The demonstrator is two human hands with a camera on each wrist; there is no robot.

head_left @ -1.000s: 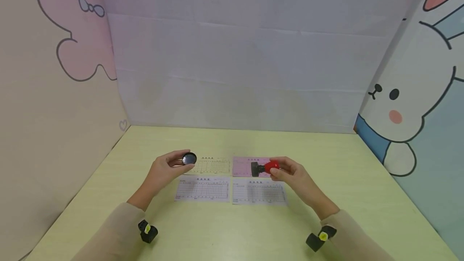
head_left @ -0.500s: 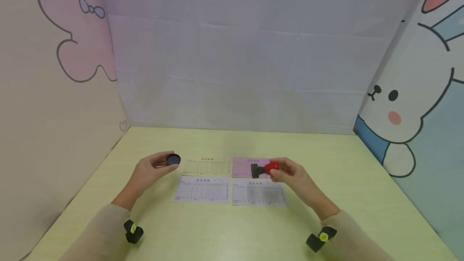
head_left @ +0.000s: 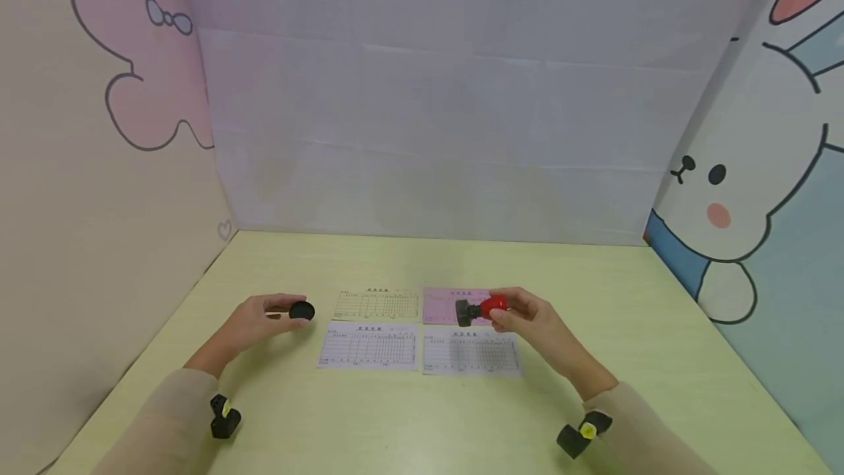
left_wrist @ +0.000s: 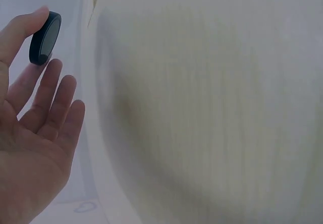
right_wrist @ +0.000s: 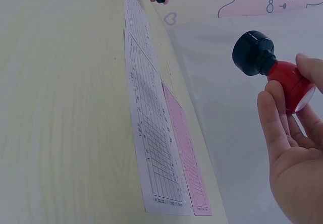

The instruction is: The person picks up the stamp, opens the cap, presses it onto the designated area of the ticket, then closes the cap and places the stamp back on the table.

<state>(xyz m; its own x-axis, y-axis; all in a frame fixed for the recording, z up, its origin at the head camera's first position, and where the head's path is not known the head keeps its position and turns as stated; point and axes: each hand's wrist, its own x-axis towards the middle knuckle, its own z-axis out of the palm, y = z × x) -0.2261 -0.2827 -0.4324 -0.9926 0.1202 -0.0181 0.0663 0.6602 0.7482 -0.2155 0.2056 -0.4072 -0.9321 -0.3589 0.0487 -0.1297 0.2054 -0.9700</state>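
Low in the frame, cap (head_left: pixel 302 311) and stamp (head_left: pixel 489 306) held well apart

Left of centre in the head view, the left grip (head_left: pixel 253 321) pinches the cap, a shallow black disc, by its rim; the wrist view on that side adds the thumb on top, a fingertip beneath, the other fingers loosely extended below. Right of centre, the right grip (head_left: pixel 537 321) holds the stamp by its bulbous, glossy red handle, black end pointing left. Only the right wrist view reveals the pale round face at the handle's end. Looking down, I see four printed forms, two by two, on the faintly grained bench (head_left: pixel 395 424): a yellow sheet (head_left: pixel 376 305) and a pink sheet (head_left: pixel 438 305) behind, left white sheet (head_left: pixel 369 345) and right white sheet (head_left: pixel 471 350) in front. Both forearms slant inward from the bottom corners.
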